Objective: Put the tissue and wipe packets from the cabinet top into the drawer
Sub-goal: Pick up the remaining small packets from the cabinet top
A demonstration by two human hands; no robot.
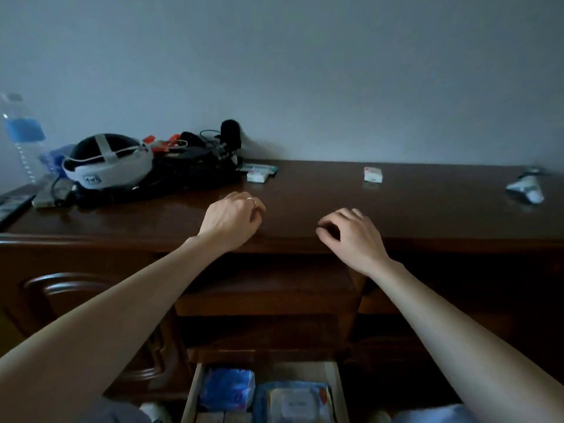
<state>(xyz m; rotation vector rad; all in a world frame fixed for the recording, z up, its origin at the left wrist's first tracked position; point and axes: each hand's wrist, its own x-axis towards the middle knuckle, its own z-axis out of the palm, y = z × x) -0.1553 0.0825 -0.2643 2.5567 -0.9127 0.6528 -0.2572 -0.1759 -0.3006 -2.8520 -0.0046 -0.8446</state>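
Observation:
On the dark wooden cabinet top (305,203) lie a small tissue packet (373,174) at centre right, a flat pair of packets (259,173) near the black bag, and a crumpled silvery packet (525,190) at far right. My left hand (233,219) hovers over the front edge with fingers loosely curled, holding nothing. My right hand (351,233) hovers beside it, fingers also curled and empty. Below, the open drawer (190,392) holds a blue packet (227,389) and a wipe packet (294,403).
A white and black headset (106,163) rests on a black bag with cables (195,169) at the left. A water bottle (23,135) stands at the far left by the wall. A carved cabinet door (76,300) is below left.

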